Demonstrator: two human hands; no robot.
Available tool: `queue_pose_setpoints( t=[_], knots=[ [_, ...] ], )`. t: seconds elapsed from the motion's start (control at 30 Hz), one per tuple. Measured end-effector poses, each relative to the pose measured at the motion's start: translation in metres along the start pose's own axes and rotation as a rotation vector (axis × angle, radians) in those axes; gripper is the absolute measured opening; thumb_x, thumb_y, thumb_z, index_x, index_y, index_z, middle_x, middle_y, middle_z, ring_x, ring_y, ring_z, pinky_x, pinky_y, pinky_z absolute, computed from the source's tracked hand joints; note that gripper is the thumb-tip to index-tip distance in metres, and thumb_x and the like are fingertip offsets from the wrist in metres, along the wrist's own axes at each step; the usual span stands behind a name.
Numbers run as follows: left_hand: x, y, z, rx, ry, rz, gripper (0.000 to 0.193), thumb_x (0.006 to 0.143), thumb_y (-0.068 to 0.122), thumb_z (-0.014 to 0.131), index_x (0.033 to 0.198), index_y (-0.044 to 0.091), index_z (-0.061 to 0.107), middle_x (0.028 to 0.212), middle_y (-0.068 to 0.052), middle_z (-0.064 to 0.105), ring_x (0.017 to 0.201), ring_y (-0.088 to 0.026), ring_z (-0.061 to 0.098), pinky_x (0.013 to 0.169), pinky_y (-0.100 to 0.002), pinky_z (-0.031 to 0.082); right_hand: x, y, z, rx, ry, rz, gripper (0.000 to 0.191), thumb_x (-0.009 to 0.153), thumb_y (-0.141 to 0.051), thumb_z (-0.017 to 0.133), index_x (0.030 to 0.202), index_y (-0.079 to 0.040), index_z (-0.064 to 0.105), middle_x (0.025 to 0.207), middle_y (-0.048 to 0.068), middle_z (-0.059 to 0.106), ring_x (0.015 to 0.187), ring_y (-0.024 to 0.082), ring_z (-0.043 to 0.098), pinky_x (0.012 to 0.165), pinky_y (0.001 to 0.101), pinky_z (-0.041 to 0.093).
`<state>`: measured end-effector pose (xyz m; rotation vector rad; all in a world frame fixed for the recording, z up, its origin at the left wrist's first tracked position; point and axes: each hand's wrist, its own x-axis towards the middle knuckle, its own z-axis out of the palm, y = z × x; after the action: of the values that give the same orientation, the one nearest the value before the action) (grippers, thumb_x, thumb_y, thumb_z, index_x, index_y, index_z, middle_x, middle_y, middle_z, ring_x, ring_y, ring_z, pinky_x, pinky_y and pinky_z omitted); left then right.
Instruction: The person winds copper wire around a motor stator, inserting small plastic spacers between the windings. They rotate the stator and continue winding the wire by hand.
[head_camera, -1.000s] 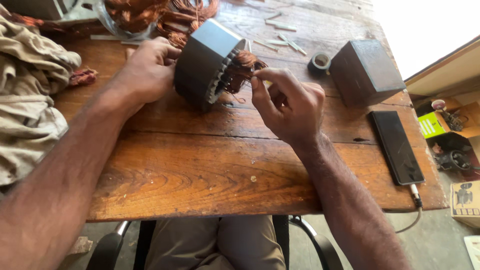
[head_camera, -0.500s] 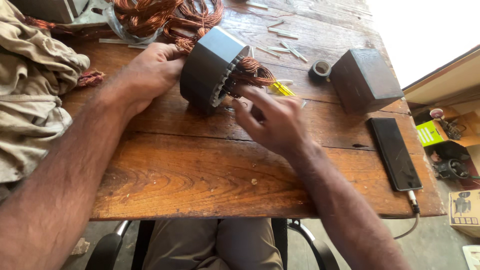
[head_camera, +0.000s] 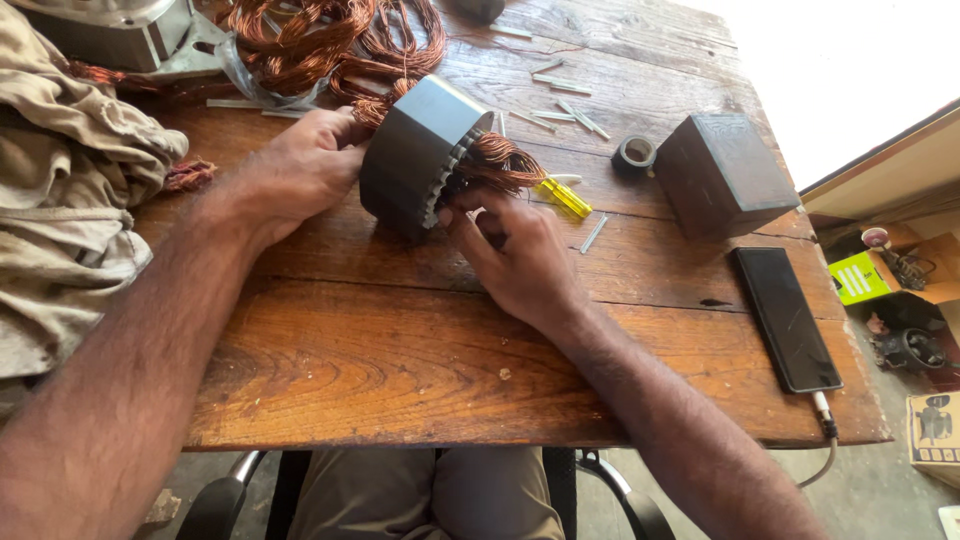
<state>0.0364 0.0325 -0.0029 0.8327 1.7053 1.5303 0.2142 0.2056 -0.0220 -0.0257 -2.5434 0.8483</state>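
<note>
A grey cylindrical motor stator (head_camera: 412, 152) lies on its side on the wooden table (head_camera: 400, 350). Copper wire coils (head_camera: 495, 162) stick out of its open end. My left hand (head_camera: 300, 170) grips the back of the stator. At the stator's slotted face, my right hand (head_camera: 515, 255) has its fingers pressed on the copper coils. A yellow-handled screwdriver (head_camera: 565, 197) lies just beyond my right hand.
A tangle of loose copper wire (head_camera: 320, 45) lies at the back. A beige cloth (head_camera: 60, 200) covers the left side. A dark wooden block (head_camera: 722, 172), a tape roll (head_camera: 635, 153), a black phone (head_camera: 786, 318) on a cable and several thin sticks (head_camera: 570, 112) lie to the right.
My right hand dropped from pinching wire above the stator's end and now presses flat against the coils at the stator's face. The yellow screwdriver has come into view.
</note>
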Motion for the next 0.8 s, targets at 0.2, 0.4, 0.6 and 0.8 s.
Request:
queue_pose_setpoints(
  t=[0.2, 0.4, 0.6, 0.8],
  knots=[
    [-0.001, 0.002, -0.001, 0.059, -0.004, 0.006, 0.039, 0.094, 0.030, 0.065, 0.122, 0.003, 0.070, 0.110, -0.009, 0.074, 0.114, -0.017, 0.064, 0.110, -0.042, 0.045, -0.001, -0.008, -0.003, -0.071, -0.084, -0.016, 0.035, 0.101, -0.023, 0.063, 0.129, -0.003, 0.065, 0.070, 0.014, 0.074, 0.059, 0.019, 0.072, 0.056, 0.0360, 0.056],
    [0.001, -0.004, 0.000, -0.030, 0.024, 0.036, 0.053, 0.090, 0.036, 0.069, 0.131, 0.004, 0.058, 0.119, -0.013, 0.070, 0.118, -0.023, 0.061, 0.111, -0.044, 0.047, 0.009, -0.009, -0.006, 0.138, -0.188, 0.177, 0.035, 0.101, -0.026, 0.061, 0.128, -0.003, 0.064, 0.078, 0.010, 0.079, 0.060, 0.013, 0.075, 0.045, 0.0295, 0.058],
    [0.004, -0.012, -0.005, 0.058, -0.012, 0.123, 0.056, 0.094, 0.041, 0.066, 0.126, -0.004, 0.057, 0.122, -0.016, 0.059, 0.121, -0.026, 0.058, 0.109, -0.046, 0.051, 0.004, -0.010, -0.010, -0.077, -0.033, 0.116, 0.029, 0.098, -0.031, 0.069, 0.108, -0.005, 0.076, 0.068, 0.009, 0.076, 0.054, 0.012, 0.072, 0.046, 0.0300, 0.056],
    [0.007, -0.010, 0.000, 0.071, 0.102, 0.052, 0.054, 0.090, 0.038, 0.070, 0.126, 0.001, 0.053, 0.120, -0.017, 0.067, 0.113, -0.025, 0.066, 0.100, -0.045, 0.059, 0.003, -0.004, -0.013, -0.294, -0.033, -0.002, 0.026, 0.098, -0.032, 0.071, 0.107, -0.008, 0.075, 0.059, 0.009, 0.070, 0.049, 0.019, 0.067, 0.050, 0.0392, 0.052]
  ],
)
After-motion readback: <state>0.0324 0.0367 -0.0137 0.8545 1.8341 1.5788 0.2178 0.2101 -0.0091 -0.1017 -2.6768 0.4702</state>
